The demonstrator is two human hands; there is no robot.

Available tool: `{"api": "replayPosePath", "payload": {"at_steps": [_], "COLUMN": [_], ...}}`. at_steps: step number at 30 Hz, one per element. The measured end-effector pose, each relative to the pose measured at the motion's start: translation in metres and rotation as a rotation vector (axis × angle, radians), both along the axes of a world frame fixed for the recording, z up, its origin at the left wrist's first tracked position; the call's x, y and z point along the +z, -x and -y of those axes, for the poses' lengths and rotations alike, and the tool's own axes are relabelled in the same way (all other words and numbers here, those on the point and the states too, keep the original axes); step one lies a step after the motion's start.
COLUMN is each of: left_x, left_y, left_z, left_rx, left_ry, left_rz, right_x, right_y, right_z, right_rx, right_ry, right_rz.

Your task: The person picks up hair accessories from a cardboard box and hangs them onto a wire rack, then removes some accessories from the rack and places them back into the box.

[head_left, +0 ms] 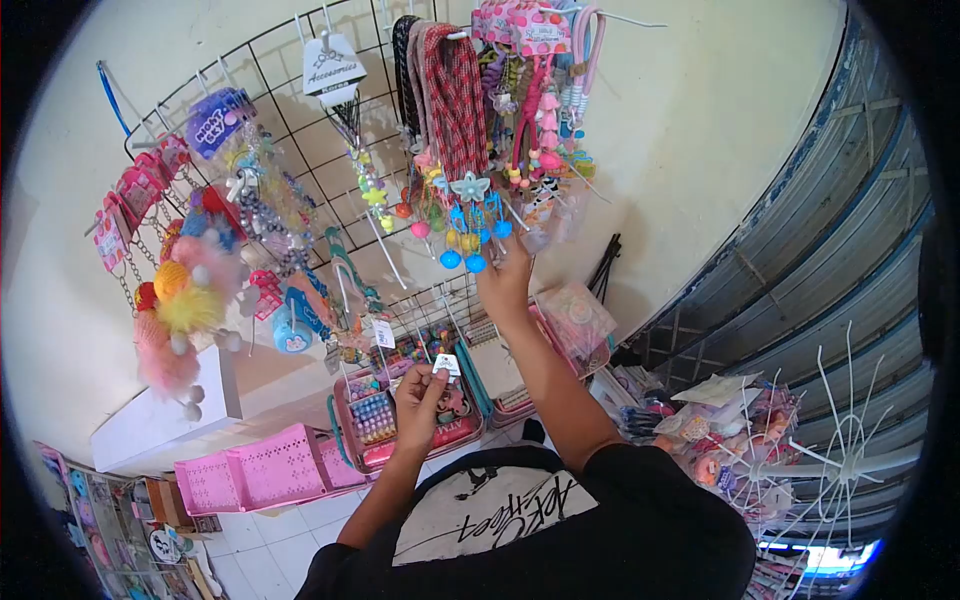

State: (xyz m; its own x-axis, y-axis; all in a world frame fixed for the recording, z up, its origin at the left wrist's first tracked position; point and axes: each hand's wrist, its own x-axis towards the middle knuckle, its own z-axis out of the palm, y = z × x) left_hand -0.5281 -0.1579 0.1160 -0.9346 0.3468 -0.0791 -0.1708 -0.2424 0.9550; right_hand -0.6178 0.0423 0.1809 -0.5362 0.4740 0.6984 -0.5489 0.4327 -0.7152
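Note:
A small white card is pinched between the thumb and fingers of my left hand, in front of the trays. My right hand is raised to the wire rack, at the blue round charms that hang there; its fingertips are partly hidden, so whether it grips them is unclear. Just above hang a pale blue flower-shaped piece and a red patterned cord bundle.
On the black wire grid hang fluffy keychains and beaded straps. Below are a red tray of beads and a pink basket. Wire hooks and bagged goods stand at right, beside a metal shutter.

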Motion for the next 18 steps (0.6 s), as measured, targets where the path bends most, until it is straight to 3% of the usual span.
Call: {"api": "replayPosePath", "payload": {"at_steps": [2, 5, 9, 11, 15, 17, 18], "left_x": [0.000, 0.005, 0.004, -0.002, -0.002, -0.001, 0.001], "left_y": [0.001, 0.001, 0.002, 0.001, -0.004, -0.007, -0.009], "left_z": [-0.003, -0.007, -0.008, -0.007, -0.004, 0.002, 0.007], "left_rx": [0.011, 0.047, 0.058, 0.050, 0.043, 0.037, 0.041], "left_ry": [-0.077, -0.087, -0.088, -0.095, -0.105, -0.089, -0.040], "left_rz": [-0.014, -0.024, -0.005, -0.011, -0.003, -0.018, -0.019], "right_x": [-0.006, -0.022, -0.018, -0.027, -0.030, -0.039, -0.037], "right_y": [0.004, 0.005, 0.003, 0.012, 0.018, 0.020, 0.019], "right_z": [0.007, 0.020, 0.018, 0.015, 0.026, 0.034, 0.037], "right_rx": [0.136, 0.071, 0.110, -0.203, -0.157, -0.397, -0.393], "right_ry": [0.158, 0.175, 0.026, -0.369, -0.336, -0.444, -0.443], "right_rz": [-0.029, -0.025, 0.017, 0.056, 0.036, 0.062, 0.056]}}
